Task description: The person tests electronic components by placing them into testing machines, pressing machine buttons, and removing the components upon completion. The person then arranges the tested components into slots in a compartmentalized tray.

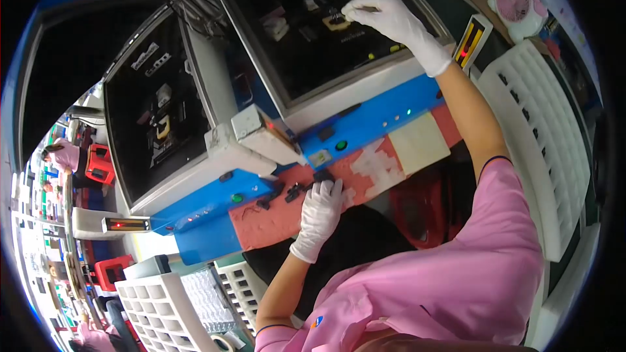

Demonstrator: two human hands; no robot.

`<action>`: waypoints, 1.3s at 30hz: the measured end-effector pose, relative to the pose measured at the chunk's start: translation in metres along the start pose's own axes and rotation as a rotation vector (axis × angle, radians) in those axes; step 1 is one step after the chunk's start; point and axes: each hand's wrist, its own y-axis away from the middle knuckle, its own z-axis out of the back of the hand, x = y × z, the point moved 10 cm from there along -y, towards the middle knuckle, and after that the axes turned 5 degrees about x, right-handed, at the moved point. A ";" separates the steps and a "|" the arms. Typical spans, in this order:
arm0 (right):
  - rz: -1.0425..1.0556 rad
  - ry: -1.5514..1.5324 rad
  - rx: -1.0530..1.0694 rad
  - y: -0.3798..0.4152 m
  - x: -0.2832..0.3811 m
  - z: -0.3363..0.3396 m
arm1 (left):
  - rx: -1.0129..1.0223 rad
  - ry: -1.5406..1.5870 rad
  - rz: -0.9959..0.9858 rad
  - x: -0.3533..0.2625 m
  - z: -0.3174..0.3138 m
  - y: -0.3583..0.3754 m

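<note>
White gloves cover both hands. My left hand (321, 212) rests at the edge of the pink mat (261, 221), its fingertips on a small black part (322, 176). Other small black parts (293, 191) lie on the mat just left of it. Over the right-hand black machine bed (313, 58), my right hand (375, 12) is raised with thumb and fingers pinched together; what they hold, if anything, is too small to tell. A yellowish fixture piece (336, 23) sits on the bed just below those fingertips.
A second black bed (156, 117) is at the left. Sensor bars with red lights (471, 42) flank the machines. White foam trays (156, 309) stand at lower left and at right (541, 137). A small fan (515, 1) is at upper right. People in pink (64, 155) are at far left.
</note>
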 end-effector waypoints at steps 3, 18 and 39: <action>-0.080 0.113 -0.044 -0.044 -0.044 0.000 | -0.001 -0.033 -0.025 0.000 -0.005 0.002; -0.473 -0.078 0.046 -0.074 -0.145 -0.026 | -0.725 0.942 0.112 0.011 0.148 -0.198; -0.385 -0.772 0.032 -0.078 -0.115 -0.034 | -0.189 1.307 0.352 0.100 0.054 -0.331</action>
